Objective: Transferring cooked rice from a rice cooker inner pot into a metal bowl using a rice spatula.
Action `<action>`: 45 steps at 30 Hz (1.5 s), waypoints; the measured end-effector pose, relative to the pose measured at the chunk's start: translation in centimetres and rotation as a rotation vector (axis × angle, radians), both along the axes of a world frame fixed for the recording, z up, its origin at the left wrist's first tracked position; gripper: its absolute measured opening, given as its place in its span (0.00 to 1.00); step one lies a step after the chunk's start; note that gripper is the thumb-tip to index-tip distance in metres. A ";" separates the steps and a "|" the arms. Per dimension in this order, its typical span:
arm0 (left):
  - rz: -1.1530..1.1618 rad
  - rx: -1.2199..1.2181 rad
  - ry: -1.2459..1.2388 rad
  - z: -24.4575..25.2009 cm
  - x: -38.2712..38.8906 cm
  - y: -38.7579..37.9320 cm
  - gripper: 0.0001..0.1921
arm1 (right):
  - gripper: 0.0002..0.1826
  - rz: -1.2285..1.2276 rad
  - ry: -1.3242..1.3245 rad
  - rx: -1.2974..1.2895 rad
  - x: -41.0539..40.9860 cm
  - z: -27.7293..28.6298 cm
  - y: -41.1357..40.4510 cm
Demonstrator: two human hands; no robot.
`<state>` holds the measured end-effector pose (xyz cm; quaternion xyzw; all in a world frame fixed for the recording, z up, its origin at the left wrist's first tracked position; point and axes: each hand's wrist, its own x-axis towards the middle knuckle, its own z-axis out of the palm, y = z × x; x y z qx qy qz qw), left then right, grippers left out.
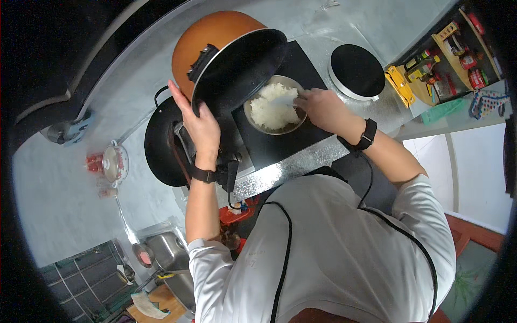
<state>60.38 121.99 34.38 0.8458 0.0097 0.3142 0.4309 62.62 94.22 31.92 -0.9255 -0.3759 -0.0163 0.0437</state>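
Observation:
My left hand (pixel 202 127) grips the near rim of a large orange pot (pixel 226 36) with a black inside and black handle, tilted over a metal bowl (pixel 278 131). White cooked rice (pixel 274 109) is heaped in that bowl, which stands on a black square plate. In my right hand (pixel 317 107) is a pale, translucent rice paddle (pixel 282 101), its blade blurred over the rice. The far side of the bowl is partly hidden by the pot.
A black wok (pixel 159 141) stands left of the bowl. Right of it lies a round black-topped white appliance (pixel 357 72), near a shelf with bottles (pixel 422 70). Further off at lower left are a sink (pixel 165 246), a wooden cutting board (pixel 161 303) and a lidded pot (pixel 115 163).

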 end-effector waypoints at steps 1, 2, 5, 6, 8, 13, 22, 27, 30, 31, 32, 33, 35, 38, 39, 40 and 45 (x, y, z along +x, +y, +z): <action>0.011 0.015 -0.021 0.0 0.0 0.3 0.39 | 0.12 -0.040 -0.001 -0.008 -0.4 0.5 -0.1; 0.015 0.015 -0.019 -0.1 -0.1 0.6 0.39 | 0.12 -0.080 -0.002 -0.017 -0.6 0.7 -0.3; 0.009 -0.056 -0.009 0.4 -0.5 0.9 0.37 | 0.11 -0.060 -0.008 0.030 -1.2 -0.6 -0.9; 0.002 -0.057 -0.006 0.3 -0.5 0.9 0.37 | 0.11 -0.067 -0.006 0.029 -0.8 -1.5 -0.8; 0.039 -0.053 0.016 0.4 -0.4 1.2 0.36 | 0.10 -0.118 -0.007 0.025 0.7 -2.7 -0.4; 0.037 -0.186 0.127 -1.2 -0.5 3.1 0.34 | 0.13 -0.201 -0.018 0.250 0.5 -1.2 -1.2; 0.017 -0.599 0.215 -2.9 -0.2 3.5 0.23 | 0.14 -0.230 -0.029 0.262 0.7 -2.2 -0.8; 0.044 -0.901 0.318 -1.0 -0.5 1.8 0.21 | 0.17 -0.187 -0.120 0.308 1.3 -6.3 -0.2; 0.072 -0.877 0.343 -1.3 -0.7 2.1 0.20 | 0.19 -0.270 -0.074 0.278 0.6 -5.4 0.0; 0.067 -0.879 0.352 -1.3 -0.8 2.0 0.20 | 0.19 -0.260 -0.086 0.312 0.8 -4.8 -0.1; 0.066 -0.886 0.325 -1.3 -0.9 2.1 0.20 | 0.19 -0.251 -0.098 0.346 0.9 -4.6 -0.2; 0.064 -0.893 0.298 -1.3 -1.0 2.2 0.20 | 0.19 -0.261 -0.094 0.342 1.0 -4.6 -0.4; 0.047 -0.901 0.313 -1.7 -1.0 2.9 0.22 | 0.20 -0.190 -0.126 0.395 1.5 -4.6 -0.1; 0.034 -0.914 0.322 -2.2 -0.9 3.3 0.23 | 0.20 -0.214 -0.087 0.400 1.1 -4.6 0.7; 0.036 -0.918 0.319 -2.2 -0.9 3.4 0.22 | 0.20 -0.215 -0.086 0.400 1.3 -4.8 0.9; 0.035 -0.919 0.321 -2.1 -1.0 3.5 0.22 | 0.19 -0.208 -0.115 0.369 1.6 -5.1 1.1; 0.053 -0.925 0.321 -1.9 -1.4 3.5 0.20 | 0.16 -0.165 -0.188 0.315 2.4 -4.4 1.3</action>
